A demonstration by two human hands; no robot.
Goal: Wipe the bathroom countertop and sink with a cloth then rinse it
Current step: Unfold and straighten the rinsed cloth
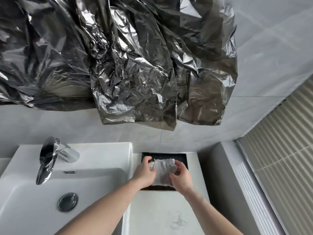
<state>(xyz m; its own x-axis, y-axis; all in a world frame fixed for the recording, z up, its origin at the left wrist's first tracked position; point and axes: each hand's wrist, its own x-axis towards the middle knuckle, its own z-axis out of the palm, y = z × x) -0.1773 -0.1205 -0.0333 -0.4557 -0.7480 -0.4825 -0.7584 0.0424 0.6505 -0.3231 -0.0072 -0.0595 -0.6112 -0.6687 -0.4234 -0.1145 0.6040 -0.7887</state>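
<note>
Grey dotted cloth (163, 172) is held over the black tray (183, 160), which sits at the back edge of the countertop (162, 216), just right of the sink (94, 168). Left hand (144, 173) pinches the cloth's left edge; right hand (181, 178) has fingers curled round its right side.

Risks, as judged: the cloth could drag the tray along when wiping begins, since it hangs into it. The tray may also shelter dirt underneath if left in place.

White marbled countertop, white basin with chrome tap (49, 158) and closed drain (67, 201). Grey tiled walls; crumpled dark plastic sheet (118, 65) hangs above.
</note>
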